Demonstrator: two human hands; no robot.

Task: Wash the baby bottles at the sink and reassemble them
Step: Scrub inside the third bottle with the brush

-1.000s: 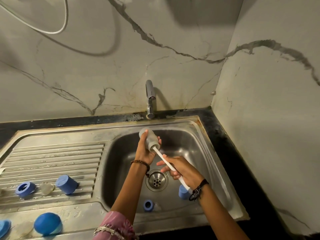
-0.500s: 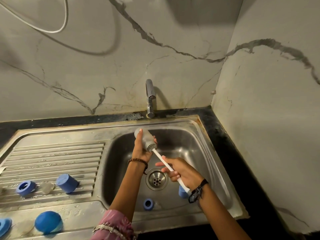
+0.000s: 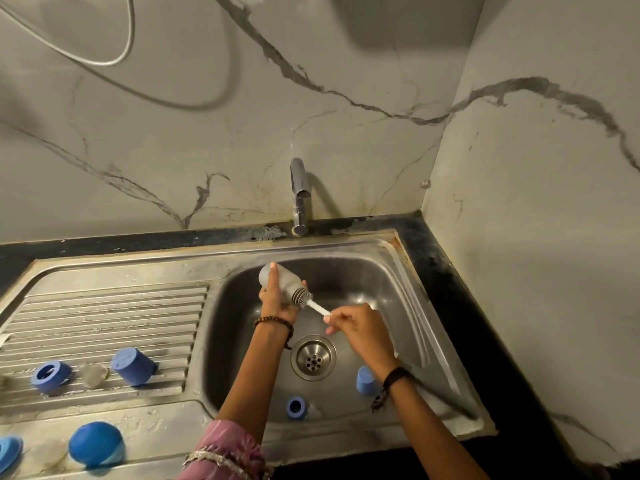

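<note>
Over the sink basin, at about twelve o'clock from the drain, the left hand is gripping a translucent baby bottle around its body, mouth tilted toward four o'clock. The right hand is pinching the white handle of a bottle brush, whose bristled head is sitting right at the bottle's mouth. The bottle is looking light and stiff, probably plastic, and likely slippery when wet, so a full wrap around the middle of the body seems the safest hold. Blue caps and rings are lying apart: a cap and a ring in the basin at five and six o'clock from the drain, others on the drainboard at nine o'clock.
</note>
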